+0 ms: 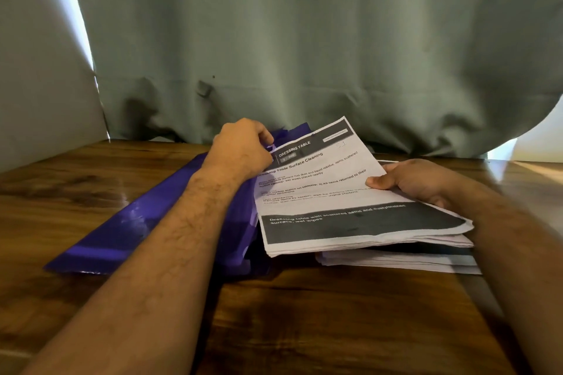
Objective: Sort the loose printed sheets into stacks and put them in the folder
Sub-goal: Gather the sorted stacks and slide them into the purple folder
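Sorting looks mostly done: right hand (420,183) is gripping the upper stack of sheets (350,201) by its edge, lifted over a second stack (396,262) on the worktop (304,313). Left hand (243,146) is pinching the purple folder (137,222), probably opening it; filing isn't done yet

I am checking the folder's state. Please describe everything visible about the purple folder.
The purple folder looks like thin glossy plastic. It lies open on the wooden table, one flap stretching toward the near left. The left hand grips its far edge. The held stack of printed sheets covers its right part.
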Motion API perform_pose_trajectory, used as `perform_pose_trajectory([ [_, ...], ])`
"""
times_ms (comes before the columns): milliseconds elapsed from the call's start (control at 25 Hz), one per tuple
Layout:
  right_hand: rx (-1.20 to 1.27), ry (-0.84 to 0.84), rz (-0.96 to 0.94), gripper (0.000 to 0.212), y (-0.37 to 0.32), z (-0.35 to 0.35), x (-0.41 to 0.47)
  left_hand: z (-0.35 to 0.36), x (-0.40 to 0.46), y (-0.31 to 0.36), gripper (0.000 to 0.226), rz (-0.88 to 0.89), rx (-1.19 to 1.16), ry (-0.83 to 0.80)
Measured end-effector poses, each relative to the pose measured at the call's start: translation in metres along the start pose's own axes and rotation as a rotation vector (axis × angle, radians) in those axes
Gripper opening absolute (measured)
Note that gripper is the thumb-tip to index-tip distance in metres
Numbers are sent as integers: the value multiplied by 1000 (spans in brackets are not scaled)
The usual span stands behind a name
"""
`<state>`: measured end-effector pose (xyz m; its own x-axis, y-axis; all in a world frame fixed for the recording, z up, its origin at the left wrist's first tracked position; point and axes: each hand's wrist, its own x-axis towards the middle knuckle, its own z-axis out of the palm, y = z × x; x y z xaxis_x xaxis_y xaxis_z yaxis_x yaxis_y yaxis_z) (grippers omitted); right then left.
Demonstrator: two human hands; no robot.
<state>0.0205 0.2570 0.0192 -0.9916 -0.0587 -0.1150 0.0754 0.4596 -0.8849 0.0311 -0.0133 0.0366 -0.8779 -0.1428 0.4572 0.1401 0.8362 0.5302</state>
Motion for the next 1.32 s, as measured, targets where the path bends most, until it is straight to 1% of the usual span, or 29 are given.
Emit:
perform_pose_trajectory([
  [80,24,57,-20,23,2,-1,1,-1,-1,2,26,3,1,-25],
  [280,93,253,-133,14,5,-3,3,-8,-2,6,18,-16,8,4],
  [400,141,259,-132,16,3,2,2,-7,-3,11,23,30,41,28],
  [520,178,242,-144,17,0,9,0,-5,-4,15,24,95,133,128],
  [560,153,251,-167,17,0,11,1,-5,-3,15,23,108,158,159],
  [640,-24,315,-223,14,-1,13,2,-5,-2,15,24,118,194,190],
  [680,-123,353,-245,16,-2,12,3,-7,-2,14,25,114,202,201],
  [760,-207,401,-257,22,-3,9,3,-10,-1,12,26,97,183,215],
  [840,-164,378,-257,20,-3,10,2,-13,-1,12,26,77,121,212],
  [920,8,298,-235,13,-3,14,0,-13,-3,14,27,63,76,186],
  [1000,114,265,-213,14,-4,16,-2,-14,-5,16,28,55,49,170],
  [1120,90,356,-221,14,-6,9,-2,-21,-6,16,29,27,-29,174],
  [1320,152,308,-206,18,-4,18,0,-19,-7,17,26,22,-43,160],
])
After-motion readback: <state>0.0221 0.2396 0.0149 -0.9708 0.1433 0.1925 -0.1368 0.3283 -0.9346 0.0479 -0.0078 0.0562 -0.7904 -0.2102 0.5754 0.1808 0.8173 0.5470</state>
